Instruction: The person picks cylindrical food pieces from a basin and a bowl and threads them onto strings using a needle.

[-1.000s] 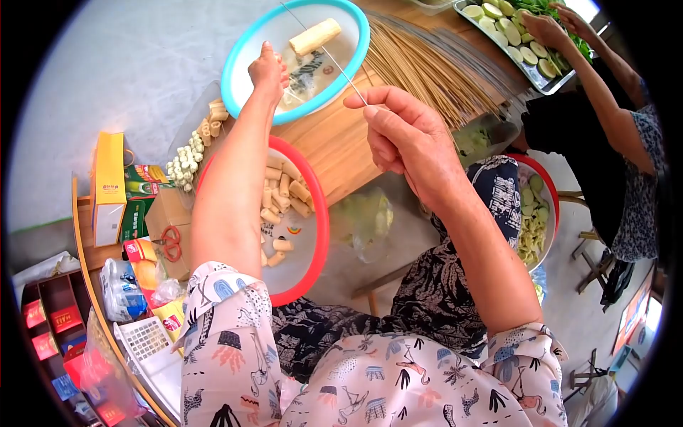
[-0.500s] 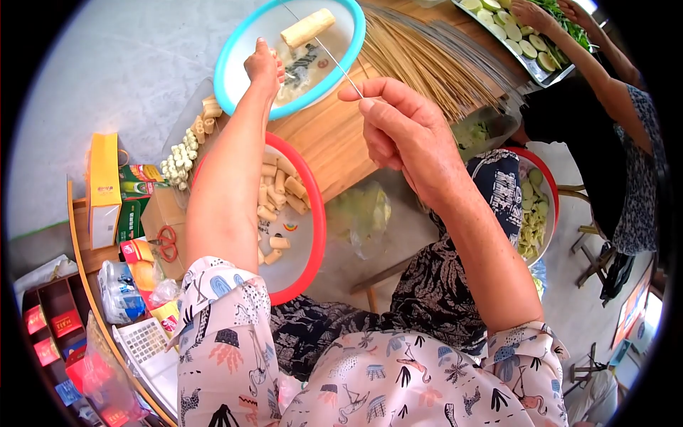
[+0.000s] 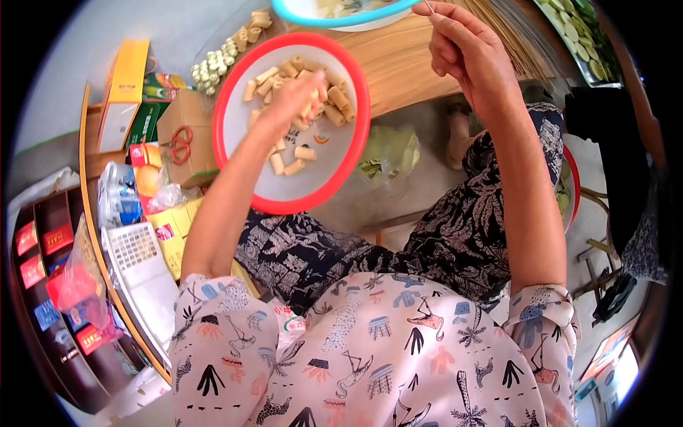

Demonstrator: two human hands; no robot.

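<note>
Fingers of the right hand [image 3: 475, 60] are pinched on a skewer [image 3: 428, 6]; the left hand [image 3: 293, 101], grip unclear, is now moved into the red basin [image 3: 292, 206], pieces [image 3: 341, 103] within reach.

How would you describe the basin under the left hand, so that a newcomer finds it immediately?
Find the wooden table at the top. By its left end is a large round basin of beige pieces, with the left hand over them. It is red-rimmed, unlike the turquoise-rimmed basin above; the red-rimmed container far right is mostly hidden.
</note>
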